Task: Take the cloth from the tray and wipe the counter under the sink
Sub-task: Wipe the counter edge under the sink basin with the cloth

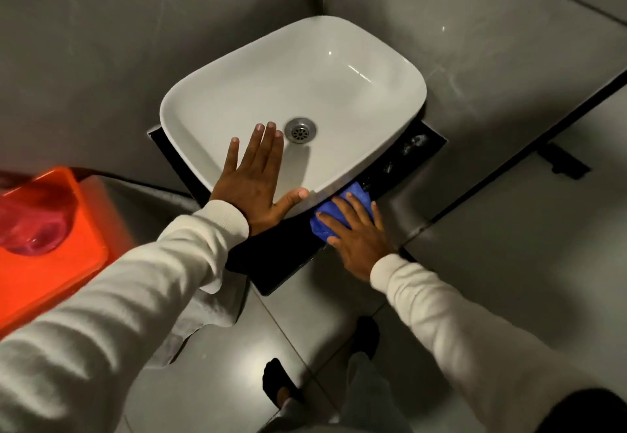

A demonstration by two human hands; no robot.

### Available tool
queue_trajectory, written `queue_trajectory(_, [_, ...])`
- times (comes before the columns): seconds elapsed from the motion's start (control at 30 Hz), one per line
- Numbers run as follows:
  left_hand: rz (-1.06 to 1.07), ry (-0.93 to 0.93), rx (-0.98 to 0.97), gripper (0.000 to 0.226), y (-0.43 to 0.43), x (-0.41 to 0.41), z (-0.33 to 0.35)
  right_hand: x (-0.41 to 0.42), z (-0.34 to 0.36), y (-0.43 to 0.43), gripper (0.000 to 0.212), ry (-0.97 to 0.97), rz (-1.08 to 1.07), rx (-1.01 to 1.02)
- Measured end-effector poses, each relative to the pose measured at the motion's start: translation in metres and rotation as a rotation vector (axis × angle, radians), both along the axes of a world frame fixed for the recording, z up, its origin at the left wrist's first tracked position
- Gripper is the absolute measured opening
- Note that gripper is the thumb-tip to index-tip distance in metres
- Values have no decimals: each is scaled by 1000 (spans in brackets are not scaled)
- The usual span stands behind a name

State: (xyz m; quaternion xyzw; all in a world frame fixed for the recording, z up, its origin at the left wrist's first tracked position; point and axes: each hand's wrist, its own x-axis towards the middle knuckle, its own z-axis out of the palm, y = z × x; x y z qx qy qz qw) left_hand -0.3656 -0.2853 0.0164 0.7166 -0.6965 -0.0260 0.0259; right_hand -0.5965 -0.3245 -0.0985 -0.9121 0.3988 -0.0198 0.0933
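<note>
A white basin [339, 69] sits on a black counter [271, 263] in a grey tiled corner. My right hand [356, 232] presses a crumpled blue cloth [354, 195] flat onto the counter, right at the basin's front right edge; part of the cloth is tucked beneath the basin's overhang. My left hand [258, 178] lies flat on the basin's front rim, fingers spread and reaching toward the metal drain [300, 130]. An orange tray [78, 239] stands at the left edge, partly hidden by my left sleeve.
A pink translucent object [34, 225] lies in the orange tray. Water drops [414, 144] glint on the counter strip right of the basin. Grey walls close in behind and on both sides. My feet [278, 381] stand on the grey tiled floor below the counter.
</note>
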Motion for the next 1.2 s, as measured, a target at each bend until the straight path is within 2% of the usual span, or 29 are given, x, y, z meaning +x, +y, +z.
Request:
queue_trajectory(0.13, [112, 51, -18, 96, -9, -35, -1, -22, 2, -24, 48, 5, 146, -23])
queue_trajectory(0.27, [198, 58, 0, 99, -29, -54, -4, -51, 9, -86, 48, -24, 87, 18])
queue_trajectory(0.4, [255, 66, 12, 100, -56, -74, -7, -49, 8, -90, 41, -78, 33, 10])
queue_trajectory(0.57, [344, 60, 41, 99, -88, -96, -11, -67, 1, -122, 45, -24, 178, -2])
queue_trajectory(0.73, [406, 51, 27, 100, -103, -108, -13, -97, 8, -182, 55, -21, 49, 49])
queue_trajectory(0.9, [418, 60, 5, 102, -106, -107, -16, -86, 4, -159, 54, -77, -132, 28])
queue_trajectory(1.07, [410, 32, 4, 102, -107, -107, -17, -89, 9, -190, 51, 5, -36, -7])
queue_trajectory(1.2, [424, 19, 11, 103, -105, -108, -16, -79, 24, -223, 47, 83, -169, 49])
